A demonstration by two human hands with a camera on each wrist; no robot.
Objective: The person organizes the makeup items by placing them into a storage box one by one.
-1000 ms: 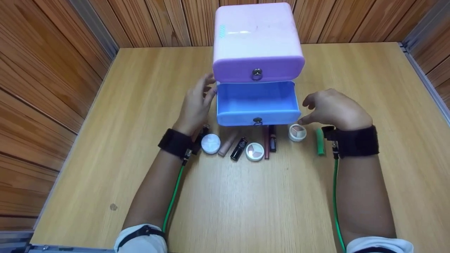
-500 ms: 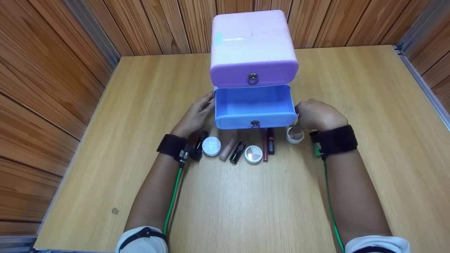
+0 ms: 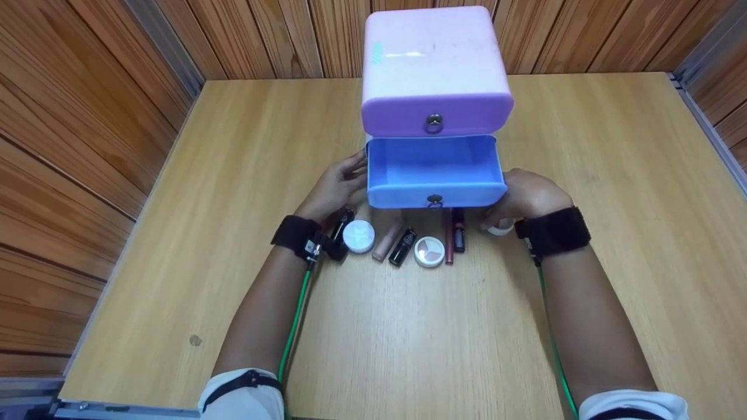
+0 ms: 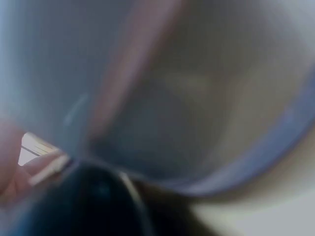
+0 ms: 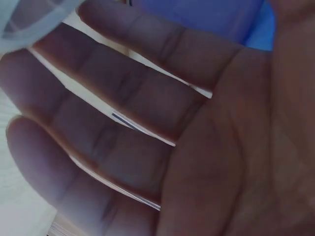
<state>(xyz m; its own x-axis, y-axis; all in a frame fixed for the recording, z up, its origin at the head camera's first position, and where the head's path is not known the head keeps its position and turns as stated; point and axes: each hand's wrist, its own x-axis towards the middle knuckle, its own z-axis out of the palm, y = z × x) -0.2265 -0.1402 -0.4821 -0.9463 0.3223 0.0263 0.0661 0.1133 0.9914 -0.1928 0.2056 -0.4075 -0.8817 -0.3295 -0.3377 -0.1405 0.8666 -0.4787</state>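
Nearly straight-fingered, the right grip (image 3: 528, 195) touches the white pot (image 5: 30, 22); whether the left grip (image 3: 334, 188) holds anything is unclear.

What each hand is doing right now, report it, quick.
Left hand: open, beside the blue drawer, partly hidden.
Right hand: open, by the round white pot; contact unclear.

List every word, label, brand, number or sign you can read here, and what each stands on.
No text is readable in any view.
Short black tube: pale marking, too small to read.
Pink and purple drawer unit: teal patch on its top, too blurred to tell whether it holds lettering.
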